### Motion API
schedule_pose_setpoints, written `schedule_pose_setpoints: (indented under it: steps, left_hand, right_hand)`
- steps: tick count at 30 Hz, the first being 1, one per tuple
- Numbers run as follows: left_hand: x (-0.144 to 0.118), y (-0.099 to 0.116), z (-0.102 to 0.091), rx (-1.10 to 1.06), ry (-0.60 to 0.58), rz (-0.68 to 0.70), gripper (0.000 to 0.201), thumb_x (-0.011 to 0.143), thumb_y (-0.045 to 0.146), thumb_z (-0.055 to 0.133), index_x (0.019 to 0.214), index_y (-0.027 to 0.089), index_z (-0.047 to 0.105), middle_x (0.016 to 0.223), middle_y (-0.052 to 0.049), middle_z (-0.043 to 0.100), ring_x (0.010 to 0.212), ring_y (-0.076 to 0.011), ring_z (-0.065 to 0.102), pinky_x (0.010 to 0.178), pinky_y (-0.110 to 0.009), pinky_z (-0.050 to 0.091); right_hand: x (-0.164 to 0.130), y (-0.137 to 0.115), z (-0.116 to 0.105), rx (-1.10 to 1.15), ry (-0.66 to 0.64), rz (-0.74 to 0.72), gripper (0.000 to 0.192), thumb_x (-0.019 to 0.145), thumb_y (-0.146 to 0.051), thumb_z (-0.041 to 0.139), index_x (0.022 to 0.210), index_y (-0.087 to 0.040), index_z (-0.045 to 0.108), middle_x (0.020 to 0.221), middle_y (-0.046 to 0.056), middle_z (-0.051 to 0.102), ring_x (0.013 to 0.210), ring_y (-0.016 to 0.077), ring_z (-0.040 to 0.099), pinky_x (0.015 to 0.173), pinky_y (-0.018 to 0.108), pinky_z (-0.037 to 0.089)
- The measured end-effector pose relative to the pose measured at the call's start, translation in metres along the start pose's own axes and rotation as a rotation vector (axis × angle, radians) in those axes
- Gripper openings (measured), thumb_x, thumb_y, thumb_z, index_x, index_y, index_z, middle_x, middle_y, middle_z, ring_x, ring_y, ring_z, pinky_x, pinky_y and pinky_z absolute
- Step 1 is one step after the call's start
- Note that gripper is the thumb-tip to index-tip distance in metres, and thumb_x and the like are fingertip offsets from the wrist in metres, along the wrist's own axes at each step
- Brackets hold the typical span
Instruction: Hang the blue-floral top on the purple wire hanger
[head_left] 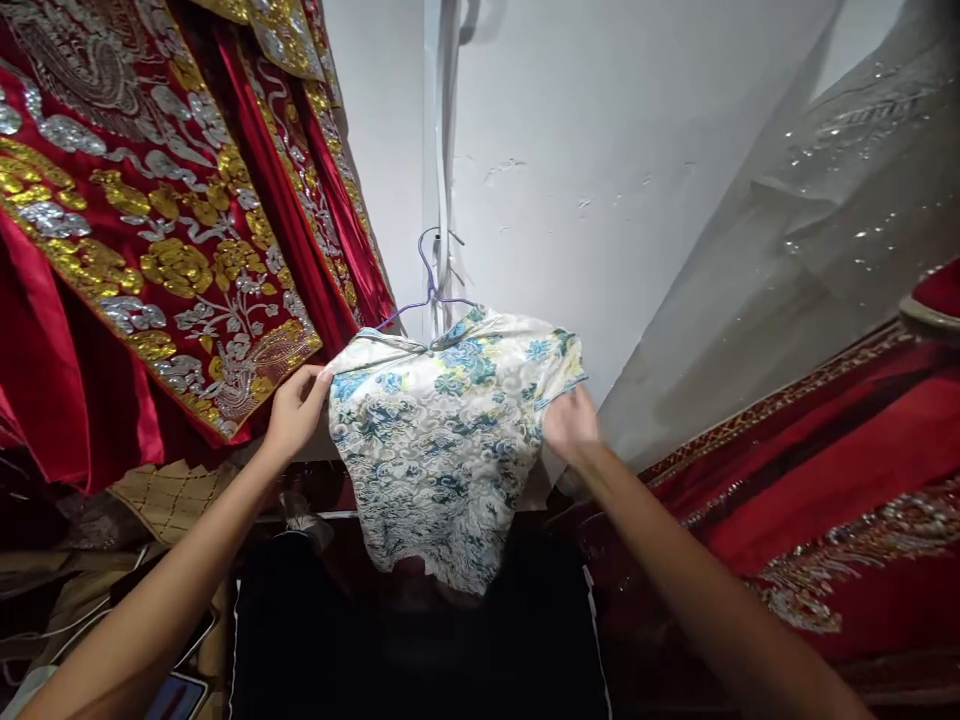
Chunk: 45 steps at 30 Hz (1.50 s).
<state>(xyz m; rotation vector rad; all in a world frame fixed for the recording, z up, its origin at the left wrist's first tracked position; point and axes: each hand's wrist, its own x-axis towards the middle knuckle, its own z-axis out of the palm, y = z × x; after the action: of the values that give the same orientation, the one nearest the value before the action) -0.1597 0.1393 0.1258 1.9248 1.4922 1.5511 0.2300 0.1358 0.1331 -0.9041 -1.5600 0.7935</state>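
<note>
Partly hidden, right hand point(570, 425) behind floral garment point(442, 440); hanger point(429, 290) mostly covered

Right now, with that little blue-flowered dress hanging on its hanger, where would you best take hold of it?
Probably at the two shoulder edges, one from each side, as the left hand and right hand do. The dress hangs widest there, spread over the hanger; the hem below dangles loose.

Costume shop (embroidered red robes point(150, 230) hanging everywhere).

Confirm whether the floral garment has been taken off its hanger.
No, the floral garment hangs on the purple hanger, both hands gripping its sleeves.
</note>
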Motion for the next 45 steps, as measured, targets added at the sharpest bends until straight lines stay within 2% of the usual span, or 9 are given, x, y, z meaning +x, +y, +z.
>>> schedule_pose_setpoints:
  steps: [5,10,15,23,28,32,37,40,45]
  left_hand:
    - [-0.02,-0.001,0.006,-0.014,0.015,-0.142,0.035,0.09,0.054,0.053,0.101,0.021,0.058,0.069,0.003,0.055,0.062,-0.0153,0.051,0.059,-0.024,0.041]
    - [-0.052,-0.023,0.006,0.041,0.216,-0.3,0.038,0.085,0.06,0.059,0.083,0.022,0.056,0.073,0.0,0.06,0.07,-0.0185,0.057,0.062,-0.027,0.044]
    - [-0.077,-0.031,0.014,0.14,0.086,-0.14,0.032,0.088,0.053,0.059,0.092,0.022,0.06,0.082,-0.001,0.06,0.079,-0.0206,0.06,0.073,-0.03,0.05]
    - [-0.033,0.043,0.012,0.145,0.121,0.236,0.051,0.094,0.04,0.057,0.141,0.024,0.043,0.141,-0.015,0.048,0.134,-0.0284,0.046,0.113,-0.045,0.039]
    - [0.006,0.049,0.01,0.068,0.178,0.15,0.059,0.1,0.047,0.047,0.15,0.024,0.027,0.15,-0.016,0.044,0.141,-0.027,0.042,0.117,-0.045,0.034]
    - [0.018,0.027,0.021,0.032,0.15,0.082,0.051,0.103,0.05,0.031,0.145,0.022,0.036,0.149,-0.015,0.046,0.138,-0.0261,0.045,0.116,-0.043,0.034]
    - [0.016,0.018,0.042,0.022,0.244,0.005,0.043,0.1,0.046,0.041,0.132,0.019,0.049,0.132,-0.014,0.057,0.125,-0.0248,0.054,0.109,-0.04,0.04]
    - [0.014,0.033,0.049,0.062,0.214,0.055,0.024,0.094,0.034,0.05,0.111,0.019,0.06,0.112,-0.009,0.064,0.107,-0.023,0.06,0.098,-0.037,0.046]
    - [0.005,0.077,0.057,0.096,-0.048,0.301,0.015,0.094,0.03,0.053,0.094,0.021,0.065,0.099,-0.006,0.064,0.095,-0.0215,0.062,0.088,-0.034,0.049]
  right_hand:
    - [0.018,-0.018,-0.036,0.043,0.103,0.069,0.073,0.089,-0.076,0.036,0.134,-0.022,0.057,0.113,0.011,0.074,0.1,0.0295,0.072,0.083,0.044,0.058]
    - [0.023,-0.057,-0.028,-0.034,0.057,0.053,0.059,0.079,-0.071,0.063,0.112,-0.023,0.069,0.098,0.008,0.075,0.092,0.0277,0.071,0.075,0.036,0.058]
    - [0.012,-0.064,-0.013,-0.168,0.2,-0.01,0.053,0.081,-0.07,0.062,0.105,-0.023,0.071,0.09,0.007,0.072,0.094,0.0282,0.067,0.076,0.036,0.055]
    - [0.072,-0.085,-0.002,-0.256,0.336,-0.158,0.06,0.082,-0.081,0.049,0.091,-0.023,0.065,0.085,0.008,0.064,0.086,0.0273,0.063,0.072,0.038,0.052]
    - [0.063,-0.108,0.022,-0.309,0.357,-0.199,0.063,0.087,-0.08,0.043,0.098,-0.024,0.069,0.086,0.009,0.066,0.093,0.0311,0.064,0.074,0.041,0.053]
    - [-0.005,-0.112,0.038,-0.343,0.205,-0.222,0.048,0.096,-0.063,0.044,0.106,-0.026,0.073,0.092,0.007,0.07,0.092,0.0279,0.067,0.076,0.039,0.054]
    - [-0.072,-0.105,0.045,-0.391,-0.279,-0.434,0.033,0.103,-0.036,0.042,0.124,-0.027,0.065,0.101,0.006,0.073,0.079,0.0208,0.068,0.068,0.033,0.053]
    - [-0.088,-0.1,0.05,-0.459,-0.492,-0.553,0.028,0.098,-0.037,0.051,0.119,-0.021,0.062,0.092,0.007,0.07,0.075,0.0201,0.065,0.063,0.031,0.05]
    - [-0.1,-0.096,0.062,-0.542,-0.631,-0.556,0.039,0.088,-0.054,0.063,0.104,-0.018,0.064,0.089,0.008,0.069,0.068,0.0198,0.063,0.055,0.03,0.045]
